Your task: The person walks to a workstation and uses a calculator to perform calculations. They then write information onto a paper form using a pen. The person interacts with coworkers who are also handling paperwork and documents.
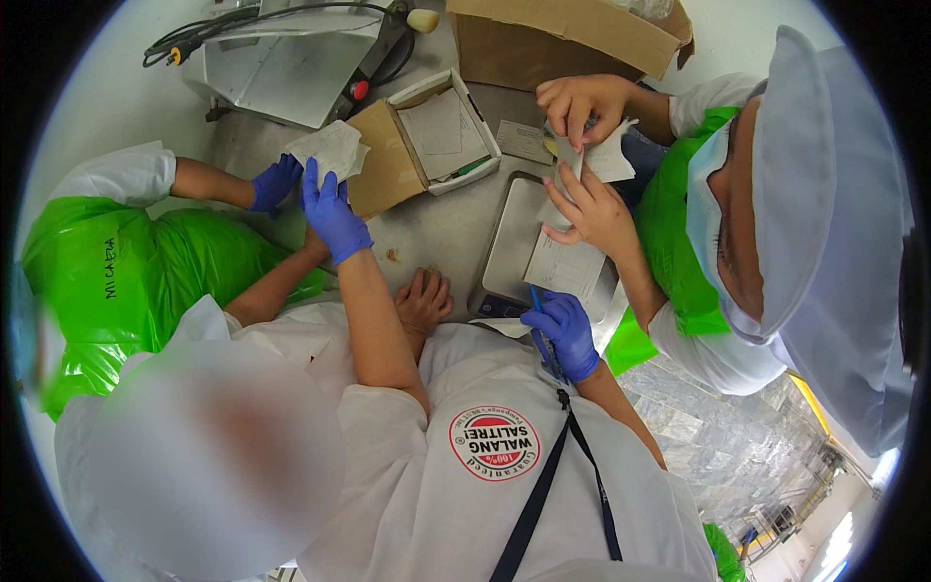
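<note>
My left hand point(337, 215), in a blue glove, is reached out over the metal table with its fingers on the lower edge of a crumpled white sheet point(333, 148). A co-worker's blue-gloved hand point(276, 184) is close by on the left. My right hand point(565, 337), also blue-gloved, is closed around a blue pen point(535, 297) near my chest. The pen's upper end lies against a white printed form point(565, 264) on a silver weighing scale point(499, 247). A dark lanyard point(546, 475) runs up my white shirt to beneath that hand.
A small carton point(468, 109) holding white slips stands mid-table, its brown flap folded out. Behind are a large cardboard box point(548, 48) and a metal machine point(281, 73) with a cable. At right, a co-worker's bare hands point(596, 209) handle papers. Another bare hand point(424, 301) rests on the table's near edge.
</note>
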A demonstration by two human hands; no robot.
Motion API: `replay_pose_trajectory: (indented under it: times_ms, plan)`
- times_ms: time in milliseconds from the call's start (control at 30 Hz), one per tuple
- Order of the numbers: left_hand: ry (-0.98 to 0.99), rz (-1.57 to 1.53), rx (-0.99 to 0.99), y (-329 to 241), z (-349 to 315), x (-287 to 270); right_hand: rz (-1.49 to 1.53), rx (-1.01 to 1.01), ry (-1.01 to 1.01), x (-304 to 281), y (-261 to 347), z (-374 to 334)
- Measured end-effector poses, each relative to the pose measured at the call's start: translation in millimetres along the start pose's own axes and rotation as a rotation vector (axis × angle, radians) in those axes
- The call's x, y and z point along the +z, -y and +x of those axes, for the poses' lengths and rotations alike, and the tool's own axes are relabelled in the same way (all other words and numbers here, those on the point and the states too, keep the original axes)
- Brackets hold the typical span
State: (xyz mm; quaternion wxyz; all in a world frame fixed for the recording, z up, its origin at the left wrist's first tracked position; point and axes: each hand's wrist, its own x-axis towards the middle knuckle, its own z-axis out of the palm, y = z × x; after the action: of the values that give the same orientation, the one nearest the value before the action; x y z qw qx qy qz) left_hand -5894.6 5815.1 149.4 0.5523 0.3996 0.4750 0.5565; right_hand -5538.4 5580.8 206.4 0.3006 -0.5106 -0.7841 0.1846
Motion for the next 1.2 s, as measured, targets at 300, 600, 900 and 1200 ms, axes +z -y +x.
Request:
replay_pose_trajectory:
  times_ms: [300,600,900,1200]
  plan:
    - [0.125,0.293,0.223,26,10,-11,0.015,-0.022,0.017,-1,1,4]
    - [0.217,0.247,0.152,36,14,-33,0.017,-0.034,0.038,-3,1,4]
    - [0.068,0.08,0.096,9,1,15,-0.001,-0.036,0.026,-2,2,6]
    - [-0.151,-0.08,0.03,-22,-11,66,0.007,-0.028,0.01,-1,2,3]
